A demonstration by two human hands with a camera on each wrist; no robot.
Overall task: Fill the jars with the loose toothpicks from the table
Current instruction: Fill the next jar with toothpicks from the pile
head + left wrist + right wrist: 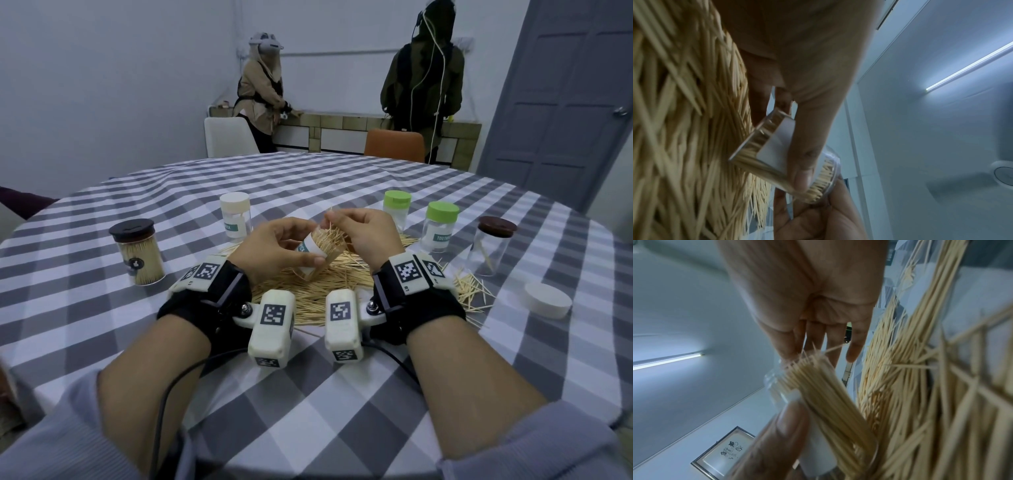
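Head view: even, cool, rather dim indoor light; soft, faint shadows under the jars on the bench (342, 394). No glare. Wide-angle bending is marked — the bench rim curves and the door (565, 102) leans at the right edge. Focus is sharp centrally.

Left wrist view: a ceiling tube light (970, 65) glows with a slight halo; the toothpick pile (684, 113) is smeared by blur.

Right wrist view: a second tube (668, 360) flares at left — near toothpicks and thumb are out of focus.

jar (310, 255): label partly hidden by left hand (274, 246) | pile (318, 294): near edge behind wrist cameras | right wrist view: jar blurred
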